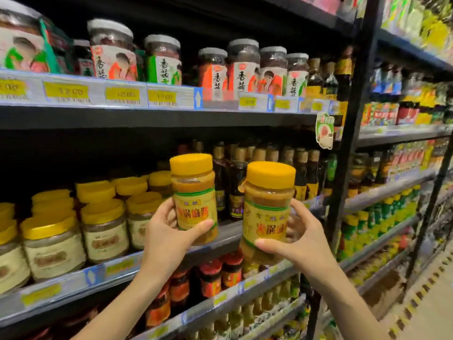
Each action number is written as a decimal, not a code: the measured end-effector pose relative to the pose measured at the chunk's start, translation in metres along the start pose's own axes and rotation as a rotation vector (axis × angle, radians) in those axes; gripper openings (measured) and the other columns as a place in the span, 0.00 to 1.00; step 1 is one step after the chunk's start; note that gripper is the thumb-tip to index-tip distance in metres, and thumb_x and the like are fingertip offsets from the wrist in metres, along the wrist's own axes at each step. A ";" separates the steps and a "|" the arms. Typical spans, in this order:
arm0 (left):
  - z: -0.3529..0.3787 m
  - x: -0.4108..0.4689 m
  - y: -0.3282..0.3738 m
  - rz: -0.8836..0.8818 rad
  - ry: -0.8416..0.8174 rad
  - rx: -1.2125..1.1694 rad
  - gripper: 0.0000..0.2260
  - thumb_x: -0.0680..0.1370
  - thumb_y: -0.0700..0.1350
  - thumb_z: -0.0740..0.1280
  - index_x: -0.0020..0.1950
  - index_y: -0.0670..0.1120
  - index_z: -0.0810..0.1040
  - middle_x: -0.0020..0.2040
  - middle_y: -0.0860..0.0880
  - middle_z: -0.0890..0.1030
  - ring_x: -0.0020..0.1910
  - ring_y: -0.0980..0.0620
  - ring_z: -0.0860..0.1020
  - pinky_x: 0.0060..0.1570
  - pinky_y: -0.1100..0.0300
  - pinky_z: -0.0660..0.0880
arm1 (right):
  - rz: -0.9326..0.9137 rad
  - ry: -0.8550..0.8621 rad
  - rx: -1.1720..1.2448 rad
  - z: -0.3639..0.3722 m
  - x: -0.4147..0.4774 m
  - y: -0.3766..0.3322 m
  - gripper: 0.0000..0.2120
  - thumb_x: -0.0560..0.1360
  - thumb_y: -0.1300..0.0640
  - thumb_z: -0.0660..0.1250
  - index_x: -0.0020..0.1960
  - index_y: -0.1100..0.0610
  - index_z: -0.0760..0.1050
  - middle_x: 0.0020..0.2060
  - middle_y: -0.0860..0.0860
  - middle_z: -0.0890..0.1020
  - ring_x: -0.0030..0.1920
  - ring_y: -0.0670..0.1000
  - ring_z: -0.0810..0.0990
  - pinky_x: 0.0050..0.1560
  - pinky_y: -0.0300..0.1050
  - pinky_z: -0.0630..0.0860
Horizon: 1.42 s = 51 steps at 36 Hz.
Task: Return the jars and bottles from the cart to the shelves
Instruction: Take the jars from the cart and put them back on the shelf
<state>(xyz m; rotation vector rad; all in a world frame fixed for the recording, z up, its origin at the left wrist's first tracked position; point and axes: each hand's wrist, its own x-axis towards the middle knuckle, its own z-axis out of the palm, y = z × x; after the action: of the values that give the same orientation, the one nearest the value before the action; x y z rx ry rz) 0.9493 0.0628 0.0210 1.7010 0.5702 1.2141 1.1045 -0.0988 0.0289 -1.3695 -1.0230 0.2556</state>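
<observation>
My left hand point(169, 234) grips a yellow-lidded jar of brown paste point(193, 192) by its lower half, upright, in front of the middle shelf point(228, 233). My right hand point(301, 239) grips a second, matching jar point(268, 207) just to the right, a little lower and nearer to me. Both jars hang in the air at the shelf's front edge, beside a row of similar yellow-lidded jars point(103, 224) standing on that shelf. The cart is out of view.
Dark sauce bottles point(247, 177) stand behind the two jars on the middle shelf. Large white-lidded jars point(242, 67) line the shelf above; red-lidded jars point(220, 276) fill the one below. A black upright post point(348, 133) divides this bay from more stocked shelves at right.
</observation>
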 end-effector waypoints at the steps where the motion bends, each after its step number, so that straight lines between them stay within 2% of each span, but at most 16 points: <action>1: 0.008 0.006 -0.002 -0.013 0.016 0.008 0.41 0.55 0.52 0.77 0.66 0.45 0.71 0.58 0.51 0.80 0.56 0.56 0.80 0.57 0.53 0.77 | -0.001 -0.020 0.004 -0.007 0.008 0.005 0.37 0.49 0.50 0.80 0.54 0.35 0.68 0.53 0.42 0.80 0.53 0.41 0.81 0.52 0.41 0.78; 3: 0.022 0.015 -0.006 -0.042 0.055 0.013 0.42 0.54 0.52 0.78 0.67 0.44 0.70 0.58 0.50 0.80 0.55 0.55 0.80 0.57 0.52 0.77 | 0.004 -0.058 0.014 -0.019 0.023 0.013 0.37 0.49 0.51 0.80 0.53 0.34 0.67 0.51 0.40 0.80 0.51 0.38 0.80 0.50 0.40 0.78; 5: 0.035 0.024 -0.012 -0.069 0.090 0.021 0.42 0.54 0.50 0.79 0.67 0.43 0.70 0.58 0.49 0.80 0.54 0.55 0.80 0.55 0.56 0.78 | 0.013 -0.091 0.036 -0.029 0.035 0.022 0.38 0.49 0.53 0.81 0.52 0.33 0.67 0.48 0.37 0.80 0.49 0.35 0.80 0.46 0.36 0.78; 7: 0.045 0.032 -0.017 -0.090 0.111 0.041 0.39 0.58 0.42 0.80 0.66 0.41 0.69 0.58 0.48 0.80 0.51 0.59 0.80 0.48 0.67 0.79 | 0.006 -0.130 0.052 -0.037 0.046 0.031 0.40 0.51 0.54 0.82 0.57 0.36 0.68 0.49 0.40 0.83 0.50 0.39 0.82 0.46 0.37 0.80; 9: 0.052 0.039 -0.022 -0.084 0.121 0.088 0.37 0.60 0.39 0.80 0.67 0.41 0.69 0.57 0.48 0.81 0.50 0.61 0.79 0.44 0.72 0.78 | 0.005 -0.155 0.072 -0.042 0.055 0.039 0.40 0.52 0.53 0.82 0.60 0.39 0.69 0.51 0.43 0.83 0.51 0.43 0.82 0.47 0.39 0.80; 12: 0.061 0.049 -0.029 -0.069 0.138 0.133 0.37 0.60 0.39 0.80 0.67 0.43 0.70 0.56 0.49 0.81 0.52 0.58 0.80 0.48 0.68 0.78 | -0.002 -0.198 0.096 -0.045 0.068 0.049 0.41 0.52 0.50 0.82 0.62 0.43 0.69 0.52 0.41 0.82 0.52 0.45 0.82 0.47 0.38 0.80; 16: 0.067 0.060 -0.041 -0.071 0.141 0.184 0.34 0.59 0.42 0.81 0.64 0.44 0.74 0.55 0.51 0.82 0.53 0.58 0.81 0.55 0.58 0.78 | 0.018 -0.233 0.134 -0.042 0.083 0.061 0.41 0.52 0.54 0.80 0.62 0.44 0.69 0.50 0.39 0.83 0.51 0.43 0.82 0.45 0.36 0.80; 18: 0.068 0.066 -0.047 -0.079 0.143 0.219 0.32 0.58 0.44 0.81 0.60 0.45 0.77 0.53 0.52 0.83 0.51 0.58 0.82 0.54 0.58 0.79 | 0.034 -0.237 0.157 -0.039 0.089 0.067 0.42 0.51 0.55 0.80 0.62 0.43 0.68 0.50 0.39 0.83 0.51 0.43 0.82 0.46 0.37 0.80; 23: 0.070 0.080 -0.057 -0.103 0.135 0.299 0.27 0.59 0.45 0.81 0.55 0.48 0.75 0.51 0.52 0.82 0.50 0.58 0.81 0.52 0.59 0.79 | 0.041 -0.262 0.192 -0.032 0.097 0.075 0.36 0.51 0.56 0.78 0.55 0.40 0.69 0.46 0.33 0.82 0.48 0.40 0.82 0.42 0.32 0.78; 29: 0.070 0.097 -0.065 -0.093 0.114 0.432 0.27 0.59 0.50 0.81 0.54 0.49 0.75 0.50 0.50 0.82 0.49 0.55 0.81 0.51 0.57 0.79 | 0.035 -0.272 0.237 -0.025 0.108 0.083 0.36 0.52 0.58 0.78 0.56 0.42 0.70 0.48 0.40 0.84 0.50 0.44 0.83 0.44 0.36 0.79; 34: 0.071 0.105 -0.072 -0.119 0.056 0.538 0.28 0.61 0.50 0.80 0.56 0.43 0.77 0.49 0.48 0.83 0.47 0.55 0.80 0.45 0.65 0.77 | 0.031 -0.269 0.256 -0.020 0.115 0.088 0.37 0.52 0.59 0.79 0.57 0.44 0.71 0.50 0.47 0.84 0.51 0.46 0.83 0.45 0.38 0.80; 36: 0.072 0.108 -0.076 -0.146 0.033 0.552 0.29 0.62 0.50 0.80 0.58 0.42 0.76 0.51 0.48 0.82 0.48 0.54 0.80 0.46 0.65 0.76 | 0.031 -0.277 0.266 -0.019 0.117 0.091 0.37 0.52 0.57 0.81 0.58 0.44 0.70 0.52 0.48 0.83 0.52 0.47 0.83 0.46 0.40 0.81; 39: 0.073 0.110 -0.079 -0.181 0.017 0.551 0.30 0.63 0.50 0.79 0.60 0.43 0.73 0.54 0.47 0.81 0.53 0.52 0.79 0.51 0.61 0.75 | 0.020 -0.289 0.251 -0.019 0.120 0.097 0.41 0.49 0.48 0.83 0.59 0.43 0.70 0.53 0.46 0.83 0.53 0.48 0.83 0.49 0.43 0.81; 43: 0.074 0.111 -0.081 -0.217 -0.031 0.572 0.25 0.65 0.49 0.78 0.57 0.44 0.72 0.54 0.46 0.80 0.53 0.50 0.78 0.54 0.57 0.76 | 0.021 -0.291 0.246 -0.018 0.121 0.102 0.44 0.46 0.42 0.82 0.60 0.41 0.70 0.53 0.43 0.82 0.53 0.47 0.82 0.50 0.43 0.81; 47: 0.074 0.112 -0.084 -0.264 -0.092 0.552 0.25 0.66 0.48 0.77 0.58 0.43 0.73 0.55 0.46 0.81 0.55 0.50 0.79 0.57 0.52 0.76 | 0.031 -0.280 0.265 -0.015 0.121 0.102 0.37 0.52 0.53 0.82 0.57 0.41 0.70 0.50 0.44 0.84 0.51 0.46 0.83 0.46 0.39 0.80; 51: 0.074 0.113 -0.086 -0.284 -0.170 0.523 0.26 0.66 0.50 0.77 0.60 0.43 0.75 0.55 0.48 0.82 0.55 0.52 0.79 0.58 0.51 0.77 | 0.042 -0.272 0.268 -0.012 0.121 0.101 0.36 0.52 0.59 0.78 0.56 0.42 0.70 0.48 0.44 0.84 0.50 0.44 0.83 0.43 0.37 0.80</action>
<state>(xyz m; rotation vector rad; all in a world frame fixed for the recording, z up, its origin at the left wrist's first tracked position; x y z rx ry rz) 1.0734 0.1597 -0.0072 2.0411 1.0501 0.7438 1.2223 0.0014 -0.0047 -1.1321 -1.1392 0.6019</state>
